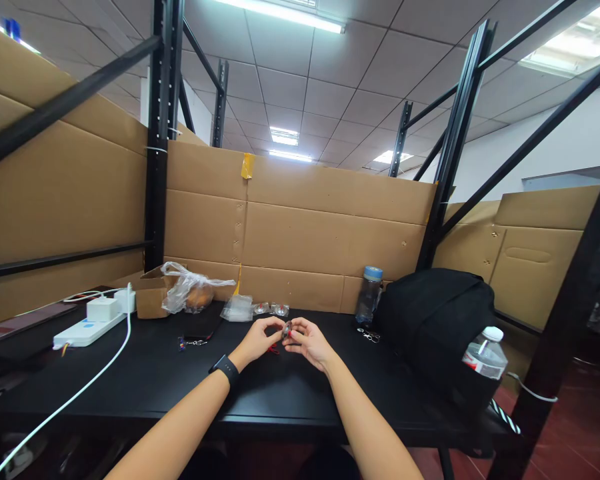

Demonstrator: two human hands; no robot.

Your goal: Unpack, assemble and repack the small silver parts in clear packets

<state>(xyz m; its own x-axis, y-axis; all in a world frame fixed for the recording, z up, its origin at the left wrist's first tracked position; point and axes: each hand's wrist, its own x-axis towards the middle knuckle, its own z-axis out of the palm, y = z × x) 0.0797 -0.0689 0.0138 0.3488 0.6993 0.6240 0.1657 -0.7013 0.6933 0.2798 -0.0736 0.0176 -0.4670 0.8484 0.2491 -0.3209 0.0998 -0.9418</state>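
Both hands meet above the middle of the black table (300,407). Between their fingertips is a small round dark-and-silver piece (287,330) with a bit of red; its exact kind is too small to tell. My left hand (257,341), with a black watch (225,369) on the wrist, pinches its left side. From the right, my right hand (307,341) grips it with thumb and fingers. Some red bits (274,348) show just beneath the left fingers. Behind the hands lie small clear-wrapped pieces (280,310) and a stack of clear plastic bags (237,308).
At left are a white power strip (87,330) with a cable, a cardboard box (153,297), a knotted plastic bag (195,293) and a dark phone-like slab (200,327). A blue-lidded bottle (369,297), metal clasps (369,335) and a black backpack (430,327) with a water bottle (486,353) stand right.
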